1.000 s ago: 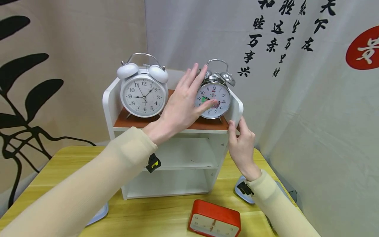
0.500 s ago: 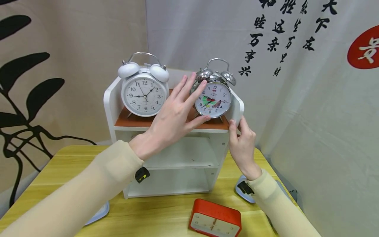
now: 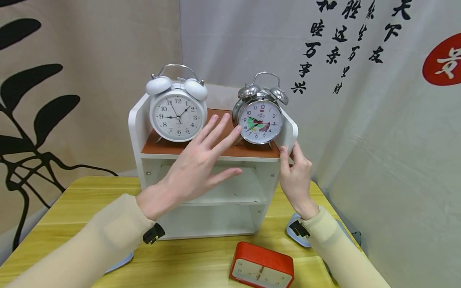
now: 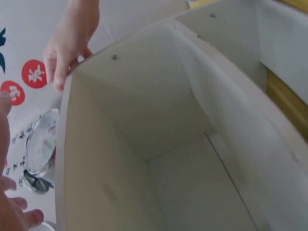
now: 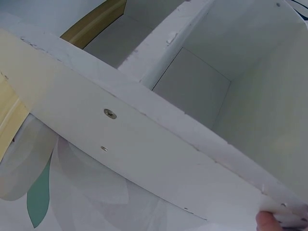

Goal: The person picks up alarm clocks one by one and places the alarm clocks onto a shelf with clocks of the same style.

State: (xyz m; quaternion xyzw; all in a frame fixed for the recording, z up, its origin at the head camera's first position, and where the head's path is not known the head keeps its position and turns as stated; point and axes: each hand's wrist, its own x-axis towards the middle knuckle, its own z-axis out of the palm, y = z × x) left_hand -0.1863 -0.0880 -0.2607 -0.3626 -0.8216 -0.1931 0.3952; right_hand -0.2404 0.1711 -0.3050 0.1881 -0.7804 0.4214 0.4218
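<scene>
A white twin-bell alarm clock [image 3: 178, 116] stands upright at the left of the brown top surface [image 3: 169, 148] of a small white shelf [image 3: 216, 224]. To its right, a silver twin-bell alarm clock [image 3: 261, 120] stands near the shelf's right side panel. My left hand [image 3: 194, 166] hovers in front of the shelf with its fingers spread and holds nothing. It partly covers the upper compartment. At the panel's front edge, my right hand [image 3: 296, 180] pinches the shelf between thumb and fingers. In the right wrist view only a fingertip [image 5: 268, 222] shows at the panel.
A red rectangular clock [image 3: 263, 264] lies on the wooden table [image 3: 194, 264] in front of the shelf. Light blue trays [image 3: 298, 232] are partly hidden under each forearm. A grey curtain [image 3: 230, 40] with printed writing hangs behind.
My left hand has drawn back from the silver clock, down and to the left, uncovering its face. The right hand keeps its grip on the shelf, and both clocks stay put.
</scene>
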